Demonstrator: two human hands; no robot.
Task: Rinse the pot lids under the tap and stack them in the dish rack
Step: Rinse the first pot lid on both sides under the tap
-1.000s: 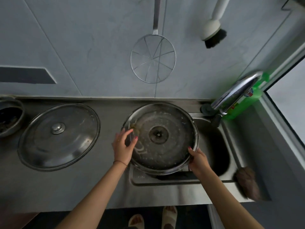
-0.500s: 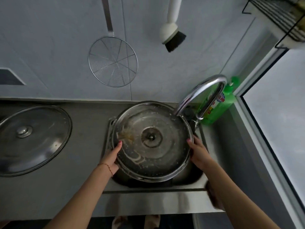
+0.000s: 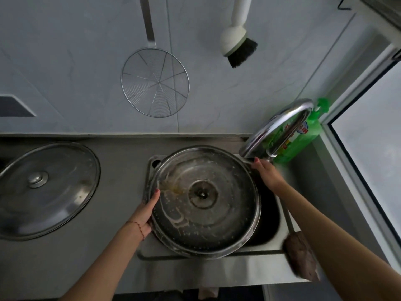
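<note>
A large steel pot lid (image 3: pixel 204 213) lies upside down over the sink (image 3: pixel 268 218), its inside streaked with residue and droplets. My left hand (image 3: pixel 145 211) grips its left rim. My right hand (image 3: pixel 268 172) is at the lid's far right rim, right below the base of the curved tap (image 3: pixel 280 124); whether it grips the rim is unclear. No water is visible from the tap. A second steel lid (image 3: pixel 45 187) rests knob up on the counter to the left.
A green dish-soap bottle (image 3: pixel 303 137) stands behind the tap. A wire skimmer (image 3: pixel 155 83) and a white brush (image 3: pixel 238 46) hang on the wall. A brown scrubber (image 3: pixel 300 259) lies on the sink's right front corner. A wire shelf (image 3: pixel 379 5) shows at top right.
My right hand slid from the lid's right edge up to its far right rim by the tap. My left hand kept its grip on the left rim.
</note>
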